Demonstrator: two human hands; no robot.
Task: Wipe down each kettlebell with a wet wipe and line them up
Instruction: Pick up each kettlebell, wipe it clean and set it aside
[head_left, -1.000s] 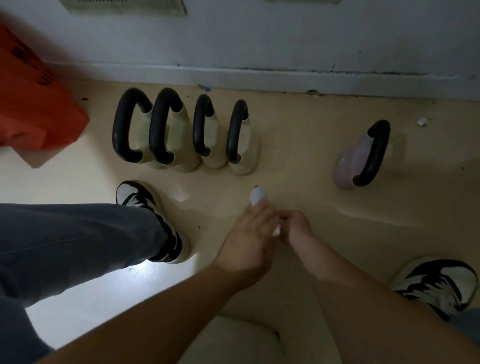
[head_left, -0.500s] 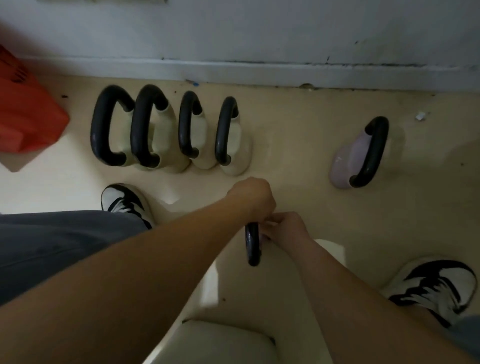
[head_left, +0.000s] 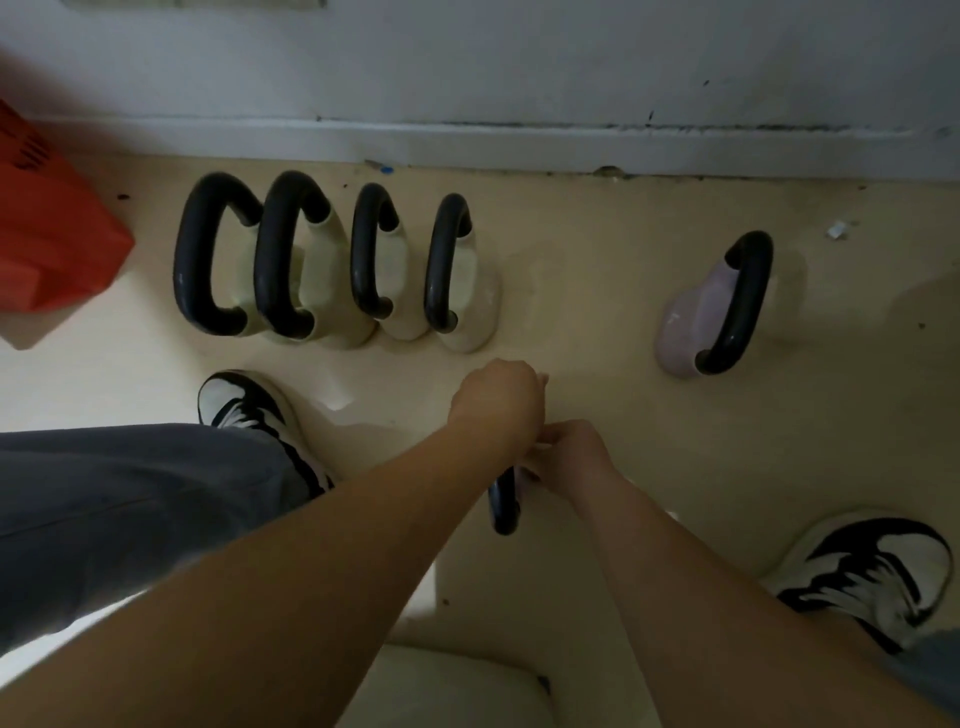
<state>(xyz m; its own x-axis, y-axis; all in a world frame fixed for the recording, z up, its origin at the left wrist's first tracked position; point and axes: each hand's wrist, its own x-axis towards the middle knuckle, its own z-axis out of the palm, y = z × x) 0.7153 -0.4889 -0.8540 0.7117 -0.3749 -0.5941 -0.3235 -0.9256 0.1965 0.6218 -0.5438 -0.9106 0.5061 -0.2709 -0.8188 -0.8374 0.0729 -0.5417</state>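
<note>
Where the frame's lower edge cuts it off, a pale rounded shape (head_left: 457, 691) lies under both arms; whether it is the body of the kettlebell being worked on cannot be told. The left forearm (head_left: 311, 571) runs slantwise across the middle and hides most of what is beneath it. A grey trouser leg (head_left: 130, 509) fills the left side and ends at the left shoe (head_left: 249, 410); the right shoe (head_left: 872, 571) stands at the far right.

Between the wrists a short stretch of black handle (head_left: 504, 504) shows. The right hand (head_left: 571, 457) is beside it, fingers bent in against its upper end and pinching a white sliver of wet wipe (head_left: 540, 448). The left hand (head_left: 496, 400), just beyond, shows its back with the fingers curled under; what they close on cannot be seen.

Farther off on the floor (head_left: 597, 312), four cream kettlebells (head_left: 337, 270) stand side by side in a tight row. A lilac kettlebell (head_left: 691, 317) stands well apart to their right. A red thing (head_left: 57, 244) sits at the left edge, and the skirting board (head_left: 519, 150) runs behind them all.
</note>
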